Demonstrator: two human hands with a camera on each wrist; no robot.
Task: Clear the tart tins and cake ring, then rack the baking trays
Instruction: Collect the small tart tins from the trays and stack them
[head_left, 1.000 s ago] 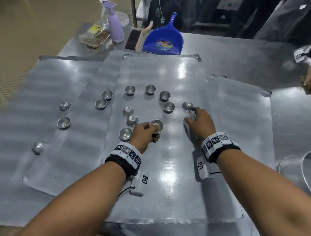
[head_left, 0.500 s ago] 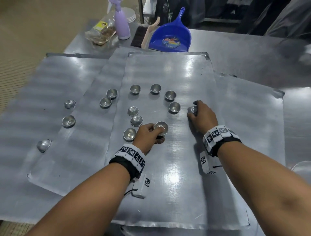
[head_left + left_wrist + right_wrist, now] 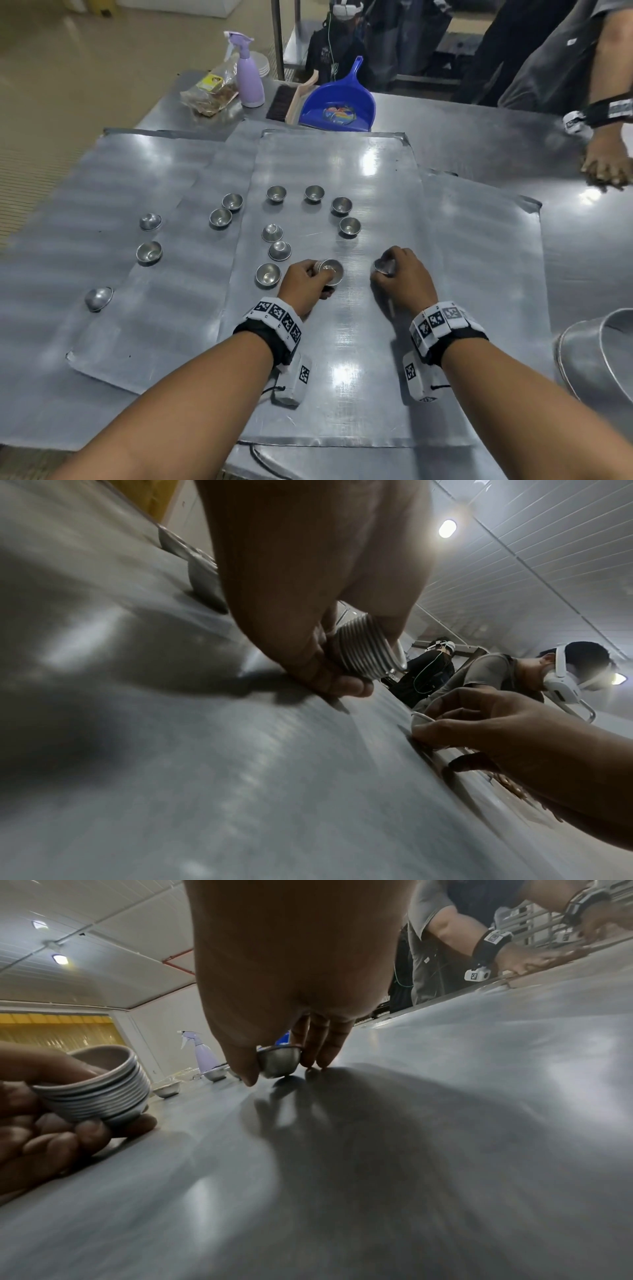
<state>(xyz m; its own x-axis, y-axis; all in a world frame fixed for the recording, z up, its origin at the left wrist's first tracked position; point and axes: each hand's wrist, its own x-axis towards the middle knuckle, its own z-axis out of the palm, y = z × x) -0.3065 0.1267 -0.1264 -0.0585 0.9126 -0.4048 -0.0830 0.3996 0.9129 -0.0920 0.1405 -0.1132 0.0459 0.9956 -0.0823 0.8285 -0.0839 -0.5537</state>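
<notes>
Several small round tart tins lie scattered on overlapping flat baking trays [image 3: 342, 394], for example one tin [image 3: 268, 274] just left of my left hand. My left hand [image 3: 308, 281] grips a nested stack of tart tins [image 3: 330, 270], seen ribbed in the left wrist view [image 3: 366, 653] and in the right wrist view [image 3: 99, 1088]. My right hand [image 3: 399, 274] pinches a single tart tin [image 3: 384, 266] between thumb and fingers, low over the tray [image 3: 279, 1060]. Part of the wide cake ring [image 3: 603, 356] shows at the right edge.
At the table's far side stand a blue dustpan [image 3: 339, 99], a brush [image 3: 284, 102], a lilac spray bottle [image 3: 249, 73] and a bag of food [image 3: 212, 92]. Another person's hand [image 3: 604, 168] rests on the table at far right. People stand behind.
My right hand has closed on the single tin and drawn it nearer to me and toward the left hand. The left hand keeps its stack in place. The head view has tilted up.
</notes>
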